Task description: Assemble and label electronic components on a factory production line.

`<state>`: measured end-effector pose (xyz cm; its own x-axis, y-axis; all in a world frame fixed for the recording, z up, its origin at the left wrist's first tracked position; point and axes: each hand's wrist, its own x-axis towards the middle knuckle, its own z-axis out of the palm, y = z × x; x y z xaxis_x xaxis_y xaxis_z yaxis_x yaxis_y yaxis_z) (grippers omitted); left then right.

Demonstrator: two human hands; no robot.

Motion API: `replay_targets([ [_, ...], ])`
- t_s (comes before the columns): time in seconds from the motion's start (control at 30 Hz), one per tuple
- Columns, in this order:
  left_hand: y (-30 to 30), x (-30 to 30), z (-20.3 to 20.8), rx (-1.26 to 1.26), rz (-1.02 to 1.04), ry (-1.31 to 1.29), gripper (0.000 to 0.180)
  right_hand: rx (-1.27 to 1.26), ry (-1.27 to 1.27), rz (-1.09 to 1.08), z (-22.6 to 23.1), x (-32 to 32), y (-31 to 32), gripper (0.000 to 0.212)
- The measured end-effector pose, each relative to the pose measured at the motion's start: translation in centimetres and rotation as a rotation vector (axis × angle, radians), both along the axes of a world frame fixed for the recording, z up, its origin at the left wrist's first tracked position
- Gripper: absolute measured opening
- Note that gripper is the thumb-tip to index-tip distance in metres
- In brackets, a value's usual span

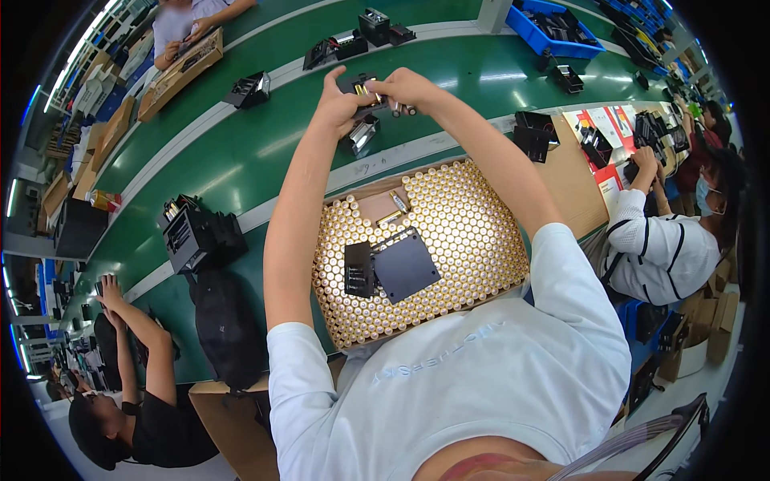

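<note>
Over the green bench, my left hand grips a small black battery holder, its thumb pressed across the front. Against the same holder, my right hand pinches several loose cylindrical batteries; the fingers partly hide how many sit inside. Just below my hands, another black case rests on the bench. Between my forearms stands a shallow carton packed with upright batteries. On top of them lies an opened black case with batteries in its compartment. Two loose batteries lie in a gap.
Black cases stand left, with more right and along the far strip. A blue bin holds black parts at far right. Co-workers sit at left, right and across the bench.
</note>
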<state>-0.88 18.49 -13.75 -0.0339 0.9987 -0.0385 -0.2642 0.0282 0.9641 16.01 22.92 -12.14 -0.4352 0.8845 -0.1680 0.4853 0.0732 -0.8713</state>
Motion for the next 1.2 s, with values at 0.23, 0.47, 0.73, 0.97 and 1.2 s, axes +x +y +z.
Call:
replay_targets([
  [0.23, -1.7, -1.2, 2.1, 0.042, 0.02, 0.342, 0.078, 0.422, -0.346, 0.08, 3.6, -0.9, -4.8, 0.048],
  [0.47, -6.7, -3.0, 4.0, 0.176, 0.387, 1.96, 0.036, 0.658, -0.833, 0.725, 3.8, -1.6, -14.4, 0.023],
  [0.73, -18.3, -4.3, 9.4, 0.12, -0.788, 1.378, 0.049, 0.641, -0.963, 0.831, 1.9, -2.5, -15.6, 0.015],
  [0.97, -21.1, -4.1, 6.5, 0.387, -0.93, 1.21, 0.045, 0.629, -0.799, 0.792, 3.2, -1.4, -14.6, 0.017],
  [1.2, -19.3, -3.4, 10.2, 0.002, -0.784, 0.423, 0.033, 0.385, -0.298, 0.428, 7.6, 2.2, -10.0, 0.028],
])
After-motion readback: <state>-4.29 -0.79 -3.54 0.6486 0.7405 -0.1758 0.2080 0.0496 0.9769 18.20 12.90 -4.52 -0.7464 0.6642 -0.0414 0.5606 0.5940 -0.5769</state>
